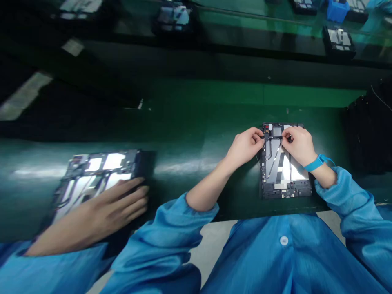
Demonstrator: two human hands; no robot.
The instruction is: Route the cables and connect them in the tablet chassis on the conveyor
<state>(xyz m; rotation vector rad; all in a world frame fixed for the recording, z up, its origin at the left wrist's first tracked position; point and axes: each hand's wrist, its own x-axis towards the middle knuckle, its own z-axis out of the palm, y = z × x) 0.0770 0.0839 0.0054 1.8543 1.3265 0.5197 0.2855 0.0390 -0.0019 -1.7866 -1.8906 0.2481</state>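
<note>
An opened tablet (pixel 272 163), its inner parts, flat cables and silvery plates showing, lies on the green tabletop in front of me. At its upper left edge my left hand (pixel 246 146) has thumb and forefinger pinched together. My right hand (pixel 297 143), with a blue band on the wrist, pinches near a dark cable across the tablet's upper part. Both sets of fingertips touch or hover just over this cable. What sits between them is too small to make out.
On the left, a co-worker's hand (pixel 119 208) rests over another opened tablet (pixel 101 171). A raised shelf (pixel 232 34) at the back carries several similar units and a blue box (pixel 337 10). Dark stacked items (pixel 369 130) stand at the right.
</note>
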